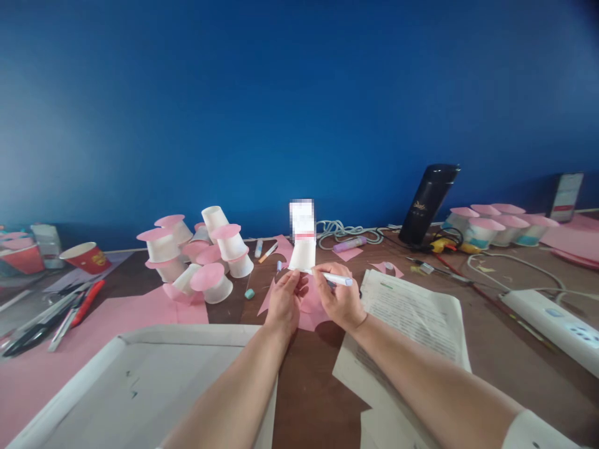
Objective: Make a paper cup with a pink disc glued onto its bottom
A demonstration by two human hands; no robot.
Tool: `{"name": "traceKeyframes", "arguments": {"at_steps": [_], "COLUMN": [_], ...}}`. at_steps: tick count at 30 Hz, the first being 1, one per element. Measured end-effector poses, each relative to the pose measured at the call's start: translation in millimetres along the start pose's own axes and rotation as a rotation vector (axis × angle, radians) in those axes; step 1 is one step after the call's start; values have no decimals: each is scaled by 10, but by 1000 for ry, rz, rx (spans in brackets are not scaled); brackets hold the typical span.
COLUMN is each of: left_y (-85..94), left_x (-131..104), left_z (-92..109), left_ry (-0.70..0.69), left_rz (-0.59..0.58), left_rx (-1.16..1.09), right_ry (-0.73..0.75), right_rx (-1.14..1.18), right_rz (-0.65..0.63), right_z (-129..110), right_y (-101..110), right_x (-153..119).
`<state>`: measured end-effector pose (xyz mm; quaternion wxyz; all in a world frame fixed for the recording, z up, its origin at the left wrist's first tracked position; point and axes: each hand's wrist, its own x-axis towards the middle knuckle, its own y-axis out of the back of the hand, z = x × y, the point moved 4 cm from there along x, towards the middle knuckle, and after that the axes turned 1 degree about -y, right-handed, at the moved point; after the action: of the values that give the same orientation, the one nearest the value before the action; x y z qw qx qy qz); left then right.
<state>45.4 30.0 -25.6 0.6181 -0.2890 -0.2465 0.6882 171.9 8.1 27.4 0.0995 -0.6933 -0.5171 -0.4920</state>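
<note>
My left hand (pixel 286 300) has its fingers closed on the near edge of a small white paper cup (pixel 303 254), at the middle of the table. Just right of it, my right hand (pixel 340 299) grips a white pen (pixel 337 279), its tip pointing left at the cup's lower edge. Beneath both hands lies a cut piece of pink paper (pixel 312 313). Behind the cup stands a phone (pixel 302 219) with a lit, partly blurred screen. A purple glue stick (pixel 350 244) lies beyond my right hand.
White cups with pink discs (pixel 210 279) are piled at left; several more (pixel 508 227) stand at right. A black flask (pixel 428 206), printed sheets (pixel 412 312) and a power strip (pixel 555 324) are on the right. A shallow white box (pixel 159 374) and red-handled cutter (pixel 88 302) occupy the left.
</note>
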Motion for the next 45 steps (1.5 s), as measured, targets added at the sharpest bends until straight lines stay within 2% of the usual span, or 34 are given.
{"name": "traceKeyframes", "arguments": {"at_steps": [12,18,23,28,33,39,41,45], "left_y": [34,15,18,15,2,7,8,-4], "left_x": [9,-3,-8,-6,-16,-17,-16,-31], "left_z": [5,12,16,14,17,30,35,41], "left_ry": [47,64,61,57,65,83,93,118], "left_rz": [76,68,79,75,87,112,112,126], "left_rx": [-118,-131,-120,-114,-118,-145,-149,-169], "right_ry": [-57,-3,-47,-12,-98,-40,-102,-370], "right_rx": [-7,6,-14,14,-32,24,88,284], "right_rz": [37,20,35,18,32,-8,15,137], "right_z": [50,17,23,8,65,24,63,289], "right_y": [21,17,24,22,18,-3,-2,-10], "right_x": [10,8,7,19,22,6,11,16]}}
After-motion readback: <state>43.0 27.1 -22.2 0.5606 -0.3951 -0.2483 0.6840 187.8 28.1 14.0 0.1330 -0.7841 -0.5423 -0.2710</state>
